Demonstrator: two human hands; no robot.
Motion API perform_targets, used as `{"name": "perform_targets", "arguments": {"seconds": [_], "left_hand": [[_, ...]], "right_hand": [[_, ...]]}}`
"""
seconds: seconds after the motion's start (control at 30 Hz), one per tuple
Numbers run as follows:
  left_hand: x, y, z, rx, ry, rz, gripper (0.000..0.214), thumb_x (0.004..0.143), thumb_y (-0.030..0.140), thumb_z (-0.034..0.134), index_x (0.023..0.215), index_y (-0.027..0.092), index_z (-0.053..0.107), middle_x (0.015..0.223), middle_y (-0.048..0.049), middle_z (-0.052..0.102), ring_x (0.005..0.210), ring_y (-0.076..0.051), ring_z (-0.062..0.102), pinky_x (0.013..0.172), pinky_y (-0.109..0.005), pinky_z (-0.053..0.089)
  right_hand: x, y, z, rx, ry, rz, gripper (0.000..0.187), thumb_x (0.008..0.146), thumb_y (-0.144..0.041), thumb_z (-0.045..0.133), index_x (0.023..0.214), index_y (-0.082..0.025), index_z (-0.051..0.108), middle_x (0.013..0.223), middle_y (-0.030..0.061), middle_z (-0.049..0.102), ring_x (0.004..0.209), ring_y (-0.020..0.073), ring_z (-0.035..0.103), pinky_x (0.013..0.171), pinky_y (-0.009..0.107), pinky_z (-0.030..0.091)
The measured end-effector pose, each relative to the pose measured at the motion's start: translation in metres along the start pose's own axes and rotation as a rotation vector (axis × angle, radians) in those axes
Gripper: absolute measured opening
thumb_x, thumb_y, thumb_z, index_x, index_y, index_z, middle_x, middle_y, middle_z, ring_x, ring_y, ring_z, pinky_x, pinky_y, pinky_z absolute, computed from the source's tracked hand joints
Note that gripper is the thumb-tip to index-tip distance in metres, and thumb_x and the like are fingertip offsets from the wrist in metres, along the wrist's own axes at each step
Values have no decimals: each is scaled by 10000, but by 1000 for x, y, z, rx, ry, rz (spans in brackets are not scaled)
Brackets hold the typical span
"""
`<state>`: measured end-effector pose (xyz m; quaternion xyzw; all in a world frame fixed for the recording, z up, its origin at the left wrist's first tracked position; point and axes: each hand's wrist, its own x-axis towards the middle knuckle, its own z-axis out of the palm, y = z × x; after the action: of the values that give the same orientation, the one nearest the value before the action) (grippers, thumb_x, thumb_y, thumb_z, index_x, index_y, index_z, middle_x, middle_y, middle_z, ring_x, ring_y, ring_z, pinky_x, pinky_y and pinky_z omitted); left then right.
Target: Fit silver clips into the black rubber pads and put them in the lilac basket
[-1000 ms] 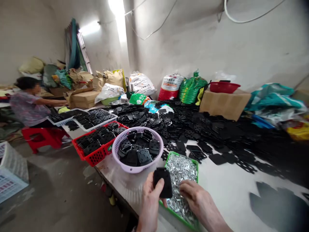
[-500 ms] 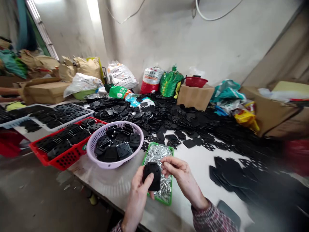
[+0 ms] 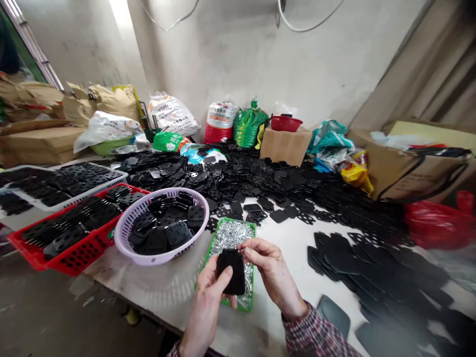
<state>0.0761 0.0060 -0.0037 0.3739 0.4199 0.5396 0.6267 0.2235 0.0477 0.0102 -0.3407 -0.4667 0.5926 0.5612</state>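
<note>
Plate [image 3: 236, 278] gripped in my left hand [image 3: 210, 290] over the green tray [image 3: 253, 292], I pinch my right hand [image 3: 273, 265] at the plate's far-right corner, contents unclear: probably fitting, with steady alignment needed next.

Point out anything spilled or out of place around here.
Loose black plates sprawl in overlapping heaps across the table, unlike those gathered in the lilac basket. Pale scraps litter the floor. No metal pins visibly spill from the green tray.

glare whitens the upper-left wall [image 3: 123, 22]; black plates [image 3: 399, 280] at lower right blur into haze.
</note>
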Motion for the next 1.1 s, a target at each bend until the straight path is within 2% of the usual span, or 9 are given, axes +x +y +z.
{"name": "perform_targets", "arguments": {"seconds": [0.3, 0.43, 0.57, 0.63, 0.77, 0.87, 0.97, 1.03, 1.1], "left_hand": [[2, -7, 4, 37, -31, 0, 344, 872, 374, 613, 1165, 197, 580, 961, -47, 651, 787, -198, 611, 514, -283, 560], [2, -8, 5, 58, 12, 11, 340, 852, 374, 631, 1137, 194, 582, 966, -46, 638, 807, -211, 623, 514, -284, 563], [2, -11, 2, 91, -25, 25, 360, 868, 412, 603, 1166, 211, 580, 1005, -51, 638, 854, -223, 626, 537, -287, 563], [2, -15, 0, 139, 21, 42, 396, 861, 434, 602, 1195, 224, 567, 1089, -66, 649, 931, -245, 636, 612, -317, 583], [2, -23, -4, 376, 208, 126, 463, 826, 463, 626, 1216, 219, 567, 1236, -97, 642, 1167, -285, 583, 949, -403, 513], [1, -25, -5, 463, 237, 131, 461, 834, 477, 607, 1208, 210, 581, 1215, -108, 665, 1156, -296, 600, 976, -421, 490], [0, -22, -3, 419, 215, 121, 453, 835, 490, 614, 1192, 211, 610, 1199, -113, 681, 1135, -308, 614, 878, -388, 541], [-1, -18, -3, 330, 201, 106, 451, 857, 491, 601, 1225, 230, 619, 1277, -105, 650, 1222, -300, 559, 906, -362, 528], [-3, -16, -4, 136, 138, 67, 447, 895, 492, 559, 1265, 248, 618, 1353, -95, 606, 1292, -286, 500, 934, -350, 515]], "right_hand": [[-4, 3, 5, 27, 150, 4, 191, 696, -310, 863, 812, -185, 778, 792, 19, 702, 757, 170, 575, 743, 267, 444], [-7, 5, 8, -10, 194, -7, 184, 684, -324, 862, 784, -192, 783, 763, 27, 709, 741, 188, 597, 734, 285, 463], [-10, 6, 12, -8, 226, -52, 113, 705, -292, 831, 752, -202, 781, 895, 45, 726, 884, 219, 619, 813, 295, 471], [-12, 6, 14, -22, 236, -69, 97, 710, -282, 822, 752, -204, 781, 943, 51, 726, 945, 234, 618, 839, 299, 474], [-15, 9, 17, -71, 275, -85, 104, 752, -307, 789, 772, -206, 778, 934, 54, 726, 920, 237, 636, 798, 298, 500], [-17, 14, 19, -120, 272, -118, 111, 776, -317, 769, 769, -206, 772, 930, 56, 730, 900, 238, 655, 777, 299, 523], [-18, 20, 20, -267, 268, -226, 115, 828, -302, 722, 841, -209, 787, 970, 66, 736, 960, 253, 664, 849, 327, 535], [-19, 23, 20, -388, 265, -320, 162, 874, -266, 669, 971, -217, 788, 1056, 75, 726, 1030, 259, 653, 909, 356, 530], [-20, 26, 18, -499, 238, -415, 225, 912, -222, 614, 1078, -227, 766, 1130, 78, 706, 1077, 258, 635, 947, 380, 522]]}}
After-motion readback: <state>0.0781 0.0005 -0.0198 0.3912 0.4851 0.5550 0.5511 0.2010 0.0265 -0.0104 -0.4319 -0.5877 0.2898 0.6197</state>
